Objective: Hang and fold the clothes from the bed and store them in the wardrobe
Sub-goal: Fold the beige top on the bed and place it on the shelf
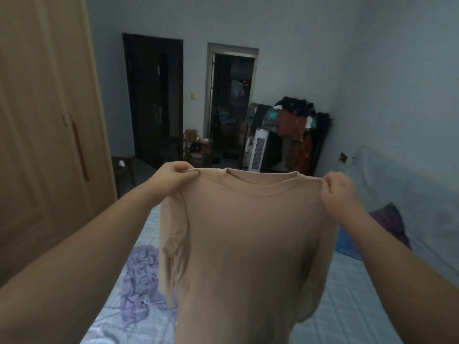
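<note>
The person holds a beige shirt [248, 244] up in the air over the bed [347, 306], with both arms stretched forward. The step in hand seems to be the spreading of the shirt, to see its shape before it is folded or put on a hanger. No hanger is visible, so I cannot say which of the two is planned.

The left hand [173, 177] is closed in a pinch on the left shoulder of the shirt, thumb against the fingers, with the cloth gathered between them. The right hand [337, 192] is closed in a loose fist on the right shoulder. The collar hangs between the hands and is nearly level. The body of the shirt falls straight down, and the left sleeve hangs folded in beside it.

On the bed, to the left and near, lies a crumpled lilac garment [141, 281], not yet touched. The wardrobe [44, 120] stands at the left, and its doors look closed.

For the next move, I think the shirt must be laid flat on the bed for folding, or one hand must be freed to take a hanger. In both cases the wardrobe door must be opened later.
</note>
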